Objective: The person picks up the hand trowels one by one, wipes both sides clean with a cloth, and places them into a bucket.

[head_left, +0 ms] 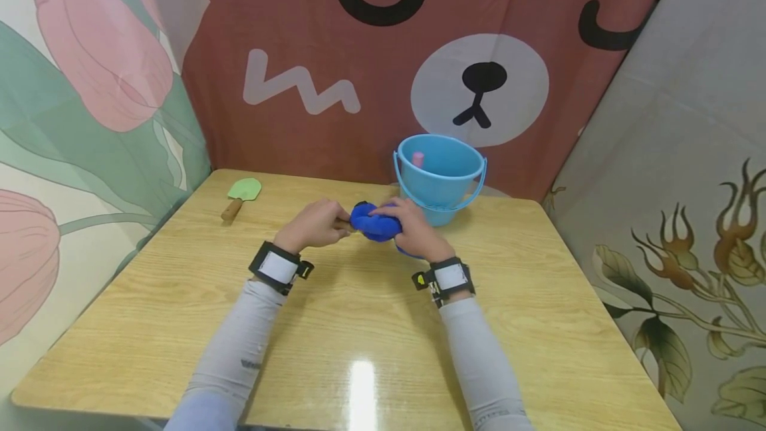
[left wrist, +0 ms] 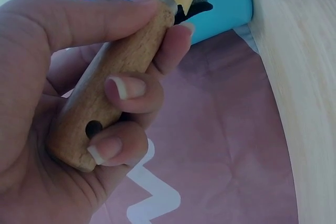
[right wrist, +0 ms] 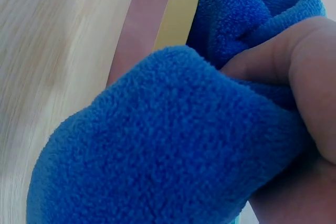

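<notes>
In the left wrist view, my left hand (left wrist: 31,77) grips the round wooden handle (left wrist: 105,87) of a small tool, fingers wrapped about it and thumb near its metal collar. The tool's flat yellow head (right wrist: 178,19) shows beside the cloth in the right wrist view; the rest of it is hidden. My right hand (head_left: 419,228) holds a bunched blue terry cloth (head_left: 374,223) against the head, with thumb and fingers pressed into its folds. Both hands meet above the middle of the table, in front of the bucket.
A light blue bucket (head_left: 443,193) with its handle hanging down stands at the back of the wooden table (head_left: 335,324), a pink piece (head_left: 417,159) showing inside. At the back left lies a small green shovel (head_left: 244,189) with a wooden handle. Printed curtains hang behind and beside the table.
</notes>
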Motion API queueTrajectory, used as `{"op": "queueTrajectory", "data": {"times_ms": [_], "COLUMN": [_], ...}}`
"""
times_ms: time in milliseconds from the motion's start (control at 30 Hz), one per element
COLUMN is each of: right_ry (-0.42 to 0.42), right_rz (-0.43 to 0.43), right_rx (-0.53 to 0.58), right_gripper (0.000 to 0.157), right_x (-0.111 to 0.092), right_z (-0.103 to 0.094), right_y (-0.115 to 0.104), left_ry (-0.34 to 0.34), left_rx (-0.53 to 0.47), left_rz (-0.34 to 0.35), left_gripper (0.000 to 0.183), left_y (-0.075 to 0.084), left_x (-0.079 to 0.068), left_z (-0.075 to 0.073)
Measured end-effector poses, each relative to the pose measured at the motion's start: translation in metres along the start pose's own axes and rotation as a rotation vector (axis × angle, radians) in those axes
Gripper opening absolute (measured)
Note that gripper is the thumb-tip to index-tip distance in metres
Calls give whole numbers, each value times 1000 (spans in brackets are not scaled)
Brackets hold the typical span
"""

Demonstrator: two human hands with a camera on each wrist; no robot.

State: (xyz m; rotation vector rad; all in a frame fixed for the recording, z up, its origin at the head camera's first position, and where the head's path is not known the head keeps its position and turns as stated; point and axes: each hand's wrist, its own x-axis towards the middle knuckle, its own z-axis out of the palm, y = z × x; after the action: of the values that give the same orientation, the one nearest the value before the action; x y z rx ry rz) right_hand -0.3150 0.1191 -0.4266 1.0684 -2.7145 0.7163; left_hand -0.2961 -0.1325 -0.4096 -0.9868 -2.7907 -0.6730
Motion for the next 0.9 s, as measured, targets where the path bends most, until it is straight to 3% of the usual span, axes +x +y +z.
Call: {"op": "queueTrajectory", "data": {"times_ms": [300,633,900], "right_ry": [-72,-73,-83], "right_rz": [60,72,97], "right_rx": [-25,-36,-55], "right_gripper": [63,61,60], "right_x": [-2,-6,-7], "right_z": [2,1,1], "right_y": [-3,-3,5], "left_ry": [-4,2,12], "left_rx": [32,25,50], "left_rz": [30,16,16], "left_gripper": [7,6,19], "left_y": [-2,-4,-4], "left_x": [1,2,0], "left_z": [3,7,6]}}
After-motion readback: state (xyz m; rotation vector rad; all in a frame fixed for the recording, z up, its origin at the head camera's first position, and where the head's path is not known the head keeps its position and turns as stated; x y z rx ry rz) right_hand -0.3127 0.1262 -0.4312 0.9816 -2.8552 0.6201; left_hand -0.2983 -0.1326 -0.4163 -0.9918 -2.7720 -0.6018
